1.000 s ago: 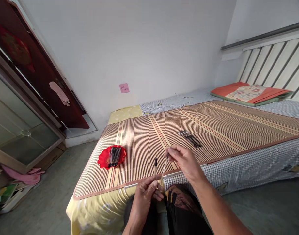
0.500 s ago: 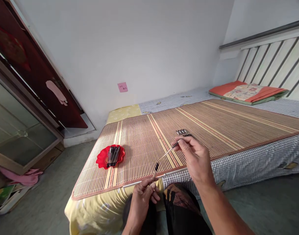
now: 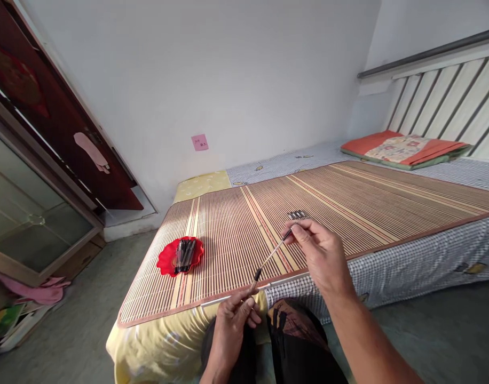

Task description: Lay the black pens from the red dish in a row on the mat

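Observation:
My right hand (image 3: 320, 253) pinches the upper end of a thin pen refill (image 3: 270, 257), held slanting over the near edge of the striped bamboo mat (image 3: 348, 202). Below it, my left hand (image 3: 234, 317) is closed round a clear pen barrel (image 3: 253, 282) with a dark tip, and the refill's lower end meets that tip. A short row of dark pen parts (image 3: 298, 215) lies on the mat just behind my right hand, partly hidden by it. To the left, a red dish (image 3: 179, 255) holds several black pens.
The mat lies on a bed with a yellow sheet (image 3: 164, 341) and a checked sheet (image 3: 408, 266). A folded orange blanket (image 3: 404, 149) rests at the far right. A glass-fronted cabinet (image 3: 32, 213) and floor clutter (image 3: 16, 309) stand on the left. My knees press against the bed's edge.
My right hand has lifted the refill's upper end up and to the right, tilting it from nearly upright to slanting. My left hand stayed low with the barrel.

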Available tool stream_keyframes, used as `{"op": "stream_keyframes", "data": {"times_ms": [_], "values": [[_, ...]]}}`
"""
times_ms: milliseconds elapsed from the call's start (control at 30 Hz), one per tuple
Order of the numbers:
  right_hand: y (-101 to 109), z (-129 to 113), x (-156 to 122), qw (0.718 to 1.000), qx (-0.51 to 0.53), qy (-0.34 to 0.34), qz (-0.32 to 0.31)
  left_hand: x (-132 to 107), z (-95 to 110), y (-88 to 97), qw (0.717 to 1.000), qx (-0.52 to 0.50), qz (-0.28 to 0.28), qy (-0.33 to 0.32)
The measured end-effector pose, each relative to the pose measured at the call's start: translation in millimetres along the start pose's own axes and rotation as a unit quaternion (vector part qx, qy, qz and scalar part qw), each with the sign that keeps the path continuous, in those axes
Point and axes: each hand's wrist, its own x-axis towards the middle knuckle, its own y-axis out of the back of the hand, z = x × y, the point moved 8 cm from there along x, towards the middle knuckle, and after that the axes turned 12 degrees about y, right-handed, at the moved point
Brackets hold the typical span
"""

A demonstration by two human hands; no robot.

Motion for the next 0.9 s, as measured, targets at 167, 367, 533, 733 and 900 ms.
{"op": "stream_keyframes", "data": {"times_ms": [167, 367, 533, 733, 900], "values": [[-6.0, -9.1, 3.4, 1.000, 0.005, 0.012, -0.014, 1.3, -0.6, 2.3, 1.000, -0.001, 0.001, -0.002], [-6.1, -5.2, 4.7, 1.000, 0.027, 0.007, -0.013, 0.9, -0.1, 1.5, 1.000, 0.000, -0.003, -0.003], [-6.8, -2.6, 4.1, 0.999, 0.028, -0.004, -0.025, -0.1, 0.9, 1.8, 1.000, 0.003, -0.009, -0.012], [-3.2, 4.2, 4.8, 0.997, 0.080, -0.018, 0.012, -0.9, -0.3, 5.0, 1.000, 0.013, 0.001, -0.010], [-5.8, 4.0, 5.3, 0.998, 0.055, -0.010, -0.013, -1.2, 1.2, 3.8, 1.000, 0.015, 0.002, -0.009]]}}
